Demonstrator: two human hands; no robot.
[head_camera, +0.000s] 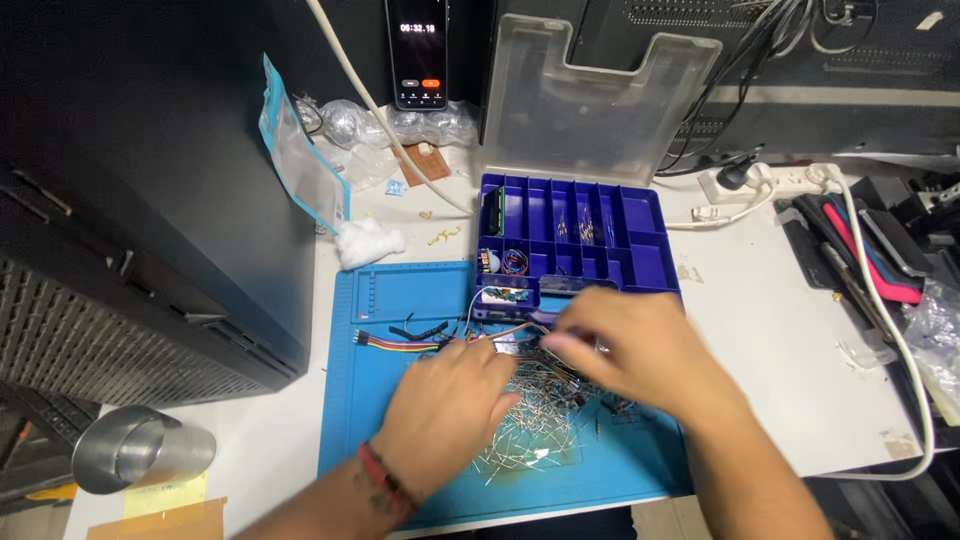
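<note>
my hands are both down on the blue mat (400, 440), working in a loose pile of thin metal leads (535, 420) that lies between them, spread toward the mat's near edge. my left hand (450, 410), the one with the red wristband (385, 480), rests on the left side of the pile with its fingers curled; i cannot tell whether it grips anything. my right hand (630, 345) reaches across the top of the pile with fingertips drawn together as if pinching, but it is blurred, so what it holds, if anything, i cannot tell. the hands sit close together, not touching.

just behind them stands the blue tray (655, 265) with its many compartments, some holding small parts, and its clear lid (590, 100) propped upright at the back. a flat bundle of coloured wires (400, 345) lies on the mat to the left, touching the pile's edge.

to do this well, i judge i should pick one lead at a time with the right fingertips, use the left hand to pin the rest so they do not drag along, and lift straight up, since the leads are tangled and bend easily. keeping the pile on the mat, clear of the bench (790, 360) edge, avoids strays rolling off.
</note>
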